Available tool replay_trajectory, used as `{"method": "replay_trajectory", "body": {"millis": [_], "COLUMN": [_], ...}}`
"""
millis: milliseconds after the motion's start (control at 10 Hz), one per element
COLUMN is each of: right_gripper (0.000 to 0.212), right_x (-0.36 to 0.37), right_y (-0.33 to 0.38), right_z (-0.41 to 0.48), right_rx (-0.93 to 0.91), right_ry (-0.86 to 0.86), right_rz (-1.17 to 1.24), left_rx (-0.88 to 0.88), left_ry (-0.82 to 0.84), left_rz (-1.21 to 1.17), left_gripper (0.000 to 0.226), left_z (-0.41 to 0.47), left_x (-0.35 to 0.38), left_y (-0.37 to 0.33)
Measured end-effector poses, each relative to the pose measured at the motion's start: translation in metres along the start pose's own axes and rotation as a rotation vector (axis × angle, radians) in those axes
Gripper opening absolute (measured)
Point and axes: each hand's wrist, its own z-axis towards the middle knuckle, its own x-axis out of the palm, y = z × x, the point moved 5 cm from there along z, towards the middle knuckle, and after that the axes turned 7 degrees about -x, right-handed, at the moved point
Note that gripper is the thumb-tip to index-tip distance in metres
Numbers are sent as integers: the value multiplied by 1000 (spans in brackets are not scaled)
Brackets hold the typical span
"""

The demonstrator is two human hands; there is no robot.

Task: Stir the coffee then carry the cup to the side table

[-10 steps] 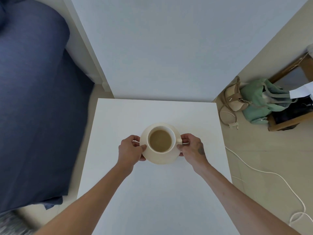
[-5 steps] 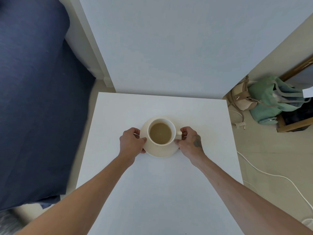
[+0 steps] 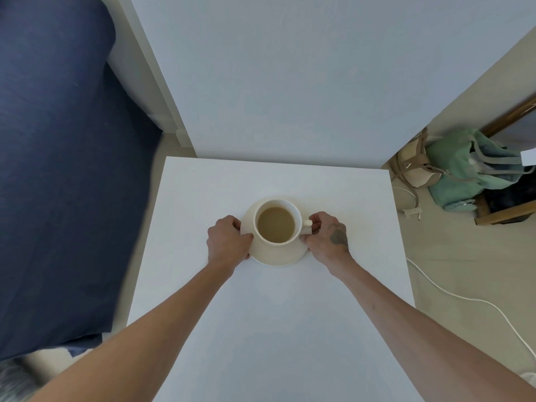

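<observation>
A white cup [image 3: 277,210] of milky coffee stands on a cream saucer [image 3: 278,255] over the middle of the white side table [image 3: 290,329]. My left hand [image 3: 227,242] grips the saucer's left rim. On the opposite side, my right hand [image 3: 327,236] holds the right rim, its fingers right beside the cup's handle [image 3: 307,223]. I cannot tell whether the saucer rests on the tabletop or hovers just above it. No spoon shows.
A dark blue bed cover [image 3: 58,169] fills the left side. A white wall panel [image 3: 290,76] rises behind the table. On the floor at right lie a beige bag [image 3: 414,166], a green bag [image 3: 464,169], a wooden frame [image 3: 504,213] and a white cable [image 3: 464,300].
Both hands have carried the cup and saucer a little farther over the table, toward its middle, and lower. The view has shifted so the bags sit farther right.
</observation>
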Motion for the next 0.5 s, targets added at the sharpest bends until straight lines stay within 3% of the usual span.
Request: {"method": "replay_trajectory", "body": {"millis": [200, 500], "right_gripper": [34, 33], "right_x": [-1, -20], "right_y": [-6, -23], "right_z": [-7, -72], "right_rx": [-27, 134], "right_ry": [-53, 22], "right_rz": [-32, 76], "left_rx": [63, 8], "left_ry": [-35, -26], "left_rz": [164, 118], "left_gripper": [16, 10], "left_z": [5, -31], "left_x": [2, -11], "left_y": [10, 41]}}
